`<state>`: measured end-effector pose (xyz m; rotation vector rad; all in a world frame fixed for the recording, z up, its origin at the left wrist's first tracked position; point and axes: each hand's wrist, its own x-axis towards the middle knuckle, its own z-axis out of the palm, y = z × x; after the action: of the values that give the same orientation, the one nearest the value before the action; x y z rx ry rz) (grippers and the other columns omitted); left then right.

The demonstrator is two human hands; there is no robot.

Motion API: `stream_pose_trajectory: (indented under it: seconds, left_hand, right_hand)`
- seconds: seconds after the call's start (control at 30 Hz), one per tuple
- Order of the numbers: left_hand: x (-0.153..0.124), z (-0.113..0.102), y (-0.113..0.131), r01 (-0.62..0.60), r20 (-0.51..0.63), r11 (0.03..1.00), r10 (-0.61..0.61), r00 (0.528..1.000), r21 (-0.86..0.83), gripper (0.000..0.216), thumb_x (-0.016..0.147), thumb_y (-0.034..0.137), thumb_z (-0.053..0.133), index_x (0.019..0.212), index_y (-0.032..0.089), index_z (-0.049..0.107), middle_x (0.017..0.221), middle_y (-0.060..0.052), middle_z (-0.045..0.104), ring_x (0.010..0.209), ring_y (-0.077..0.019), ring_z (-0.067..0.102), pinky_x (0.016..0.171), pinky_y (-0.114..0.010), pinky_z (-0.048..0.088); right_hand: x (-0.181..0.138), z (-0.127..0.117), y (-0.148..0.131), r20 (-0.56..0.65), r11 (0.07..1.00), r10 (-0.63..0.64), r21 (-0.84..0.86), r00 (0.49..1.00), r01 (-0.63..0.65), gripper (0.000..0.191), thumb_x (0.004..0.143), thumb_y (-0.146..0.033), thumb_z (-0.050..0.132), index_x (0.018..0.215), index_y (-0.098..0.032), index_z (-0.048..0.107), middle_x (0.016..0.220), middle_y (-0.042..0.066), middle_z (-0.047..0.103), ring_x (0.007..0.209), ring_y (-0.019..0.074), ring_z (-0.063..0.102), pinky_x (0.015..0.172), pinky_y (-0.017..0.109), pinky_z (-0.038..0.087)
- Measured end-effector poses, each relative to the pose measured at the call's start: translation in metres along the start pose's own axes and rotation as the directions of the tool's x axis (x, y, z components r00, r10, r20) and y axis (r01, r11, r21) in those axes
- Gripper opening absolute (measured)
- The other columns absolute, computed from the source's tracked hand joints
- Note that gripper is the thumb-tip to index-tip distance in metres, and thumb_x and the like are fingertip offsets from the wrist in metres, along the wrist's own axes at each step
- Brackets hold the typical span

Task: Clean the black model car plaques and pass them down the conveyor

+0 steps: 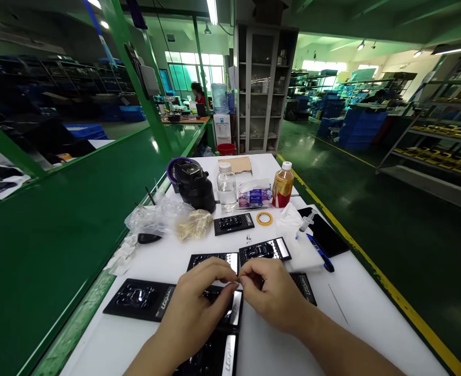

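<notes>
Your left hand (193, 308) and right hand (273, 297) meet fingertip to fingertip, each thumb and forefinger pinched closed. If anything sits in the pinch, it is too small to make out. Directly beneath them lies a black trim panel (236, 309) with a silver strip, flat on the white table (371, 324). Just beyond your fingers sit two more panels (265, 249) side by side, and another dark panel (140, 298) lies left of your left hand. Farther ahead are a yellow tape ring (264, 218) and a clear bottle (227, 185). Ahead and to the right of your right hand lie a syringe (306, 222) and a blue pen (320, 253).
</notes>
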<state>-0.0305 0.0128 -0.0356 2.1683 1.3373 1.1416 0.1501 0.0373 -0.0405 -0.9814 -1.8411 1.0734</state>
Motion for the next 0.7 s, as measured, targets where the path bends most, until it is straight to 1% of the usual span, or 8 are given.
stream_pose_trajectory:
  seconds: [0.1,0.27,0.43,0.57,0.63,0.7]
  left_hand:
    - [0.001,0.001,0.003,0.062,0.042,0.997,-0.060,0.997,-0.051,0.010,0.088,0.019,0.060,0.079,0.023,0.061,0.080,0.001,0.065,0.074,-0.0139,0.062,0.068,-0.026,0.051]
    - [0.001,0.001,0.005,0.152,0.115,0.987,-0.146,0.983,-0.047,0.013,0.092,0.026,0.053,0.080,0.023,0.057,0.078,0.000,0.063,0.071,-0.0150,0.057,0.065,-0.027,0.047]
    - [0.000,-0.001,0.009,0.241,0.231,0.970,-0.229,0.945,-0.026,0.020,0.096,0.034,0.044,0.082,0.023,0.052,0.076,0.000,0.059,0.068,-0.0162,0.053,0.062,-0.028,0.044]
    - [0.000,0.003,0.012,0.338,0.242,0.938,-0.311,0.919,-0.076,0.026,0.099,0.039,0.037,0.080,0.024,0.048,0.074,0.000,0.056,0.067,-0.0165,0.051,0.059,-0.029,0.043]
    - [0.000,0.005,0.014,0.370,0.221,0.920,-0.336,0.916,-0.133,0.027,0.099,0.040,0.037,0.080,0.024,0.048,0.073,0.001,0.055,0.066,-0.0161,0.050,0.059,-0.028,0.044]
    - [0.000,0.006,0.014,0.384,0.205,0.903,-0.346,0.916,-0.192,0.027,0.098,0.041,0.039,0.080,0.023,0.048,0.073,0.001,0.055,0.066,-0.0156,0.049,0.058,-0.027,0.044]
  right_hand:
    - [-0.001,0.000,0.001,-0.003,1.000,-0.021,0.008,1.000,0.021,0.012,0.078,-0.011,0.055,0.071,-0.018,0.063,0.061,-0.004,0.055,0.056,0.0106,0.048,0.055,0.022,0.037]
    - [-0.003,0.000,0.000,-0.009,0.999,-0.045,0.028,0.999,0.045,0.012,0.079,-0.013,0.056,0.072,-0.019,0.064,0.062,-0.003,0.056,0.058,0.0114,0.049,0.055,0.023,0.038]
    - [-0.003,0.001,0.001,-0.019,0.997,-0.077,-0.019,0.997,0.077,0.013,0.080,-0.014,0.055,0.069,-0.019,0.061,0.063,-0.003,0.055,0.059,0.0118,0.049,0.056,0.023,0.037]
    - [-0.002,0.006,0.000,-0.078,0.986,-0.145,-0.092,0.986,0.138,0.013,0.079,-0.012,0.054,0.068,-0.018,0.061,0.064,-0.002,0.056,0.060,0.0118,0.050,0.059,0.025,0.038]
    - [-0.002,0.009,-0.002,-0.104,0.993,-0.101,-0.073,0.989,0.093,0.013,0.078,-0.013,0.055,0.068,-0.018,0.061,0.063,-0.002,0.056,0.058,0.0117,0.049,0.058,0.025,0.038]
    - [-0.003,0.011,-0.004,-0.110,1.000,-0.002,-0.002,0.994,0.001,0.012,0.079,-0.015,0.055,0.068,-0.018,0.061,0.062,-0.002,0.056,0.057,0.0116,0.048,0.056,0.024,0.037]
